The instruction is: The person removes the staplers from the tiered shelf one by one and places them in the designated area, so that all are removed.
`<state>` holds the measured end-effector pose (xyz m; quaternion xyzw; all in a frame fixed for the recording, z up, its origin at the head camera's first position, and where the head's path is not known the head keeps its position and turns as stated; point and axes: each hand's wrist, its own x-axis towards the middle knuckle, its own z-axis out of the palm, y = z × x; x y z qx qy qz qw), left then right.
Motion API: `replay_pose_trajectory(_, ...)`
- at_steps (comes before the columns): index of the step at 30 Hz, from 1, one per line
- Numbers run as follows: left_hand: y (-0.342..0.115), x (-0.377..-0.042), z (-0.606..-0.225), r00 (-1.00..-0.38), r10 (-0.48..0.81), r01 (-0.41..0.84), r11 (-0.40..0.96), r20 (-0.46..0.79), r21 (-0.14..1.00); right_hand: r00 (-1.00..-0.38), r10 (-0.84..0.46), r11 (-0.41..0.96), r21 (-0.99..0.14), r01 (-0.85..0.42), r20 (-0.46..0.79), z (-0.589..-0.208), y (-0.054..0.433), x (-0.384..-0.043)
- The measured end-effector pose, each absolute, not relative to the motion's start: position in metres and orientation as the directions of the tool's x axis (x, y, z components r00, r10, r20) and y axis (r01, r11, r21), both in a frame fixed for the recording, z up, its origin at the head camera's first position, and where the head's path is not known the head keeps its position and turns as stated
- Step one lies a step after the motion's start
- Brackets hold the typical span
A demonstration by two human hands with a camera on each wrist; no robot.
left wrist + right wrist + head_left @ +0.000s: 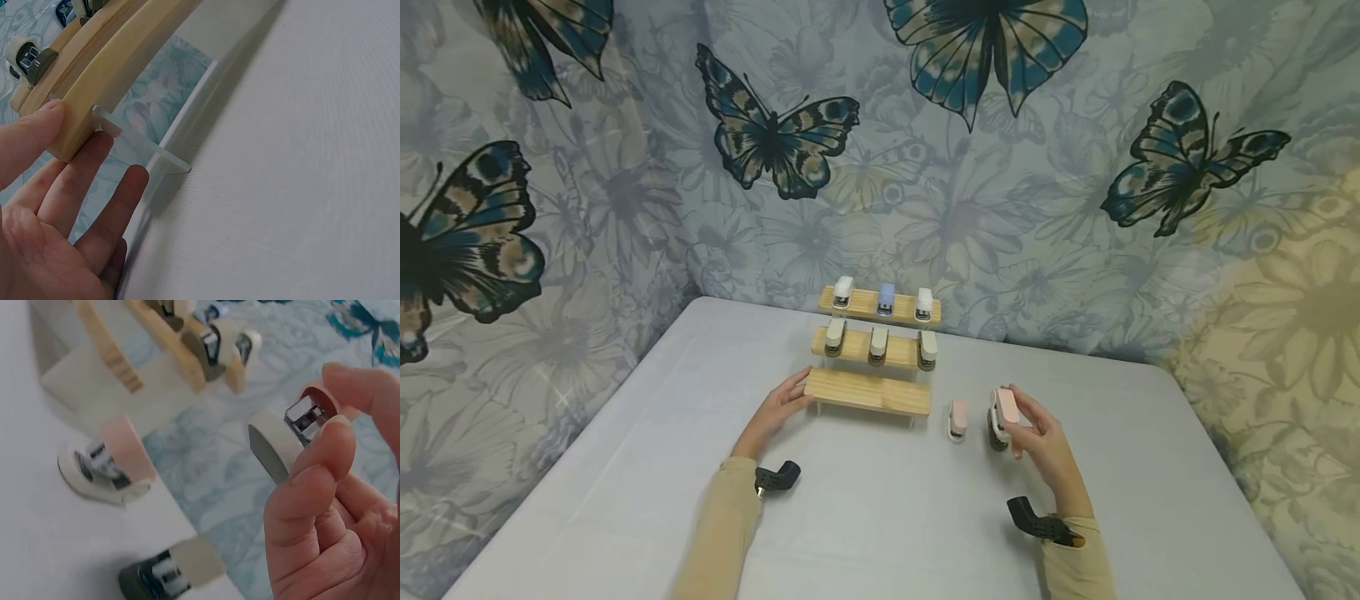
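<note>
My left hand [777,412] pinches the left end of the lowest wooden tier [868,392] of a display rack, thumb on the board and fingers beneath it, as the left wrist view shows. Up off the table, my right hand [1041,437] holds a small pink-and-white stapler [275,440] between thumb and fingers. On the table to its left stands another pink-and-white stapler [957,419]. An olive-and-beige stapler [172,569] lies on the table below the held one, partly hidden behind it in the head view.
Three staplers, including a blue one [886,298], sit on the rack's top tier [865,304]. The middle tier [898,350] bears three cream-and-olive staplers. Clear supports [147,144] raise the boards off the white table [865,517]. Butterfly-patterned cloth [820,233] hangs behind.
</note>
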<state>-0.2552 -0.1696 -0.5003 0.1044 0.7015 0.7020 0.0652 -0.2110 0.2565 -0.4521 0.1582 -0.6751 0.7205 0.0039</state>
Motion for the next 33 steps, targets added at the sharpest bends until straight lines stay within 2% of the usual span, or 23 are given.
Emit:
replay_pose_trajectory(6,-0.168,-0.255,-0.502,-0.968,0.242,0.058,-0.009,0.058,0.998,-0.970,-0.138,-0.184,-0.968,-0.173,0.199,-0.464,0.275,-0.210)
replay_pose_trajectory(12,-0.169,-0.255,-0.502,-0.970,0.240,0.044,-0.006,0.044,0.999,-0.974,-0.096,-0.184,-0.965,-0.187,0.207,-0.472,0.287,-0.211)
replay_pose_trajectory(24,-0.170,-0.254,-0.501,-0.964,0.261,0.054,-0.013,0.056,0.998,-0.997,-0.043,-0.123,-0.991,-0.052,0.058,-0.473,0.304,-0.206)
replay_pose_trajectory(33,-0.170,-0.254,-0.501,-0.969,0.243,0.057,-0.003,0.056,0.998,-0.996,-0.045,-0.054,-0.996,-0.073,0.075,-0.477,0.311,-0.206)
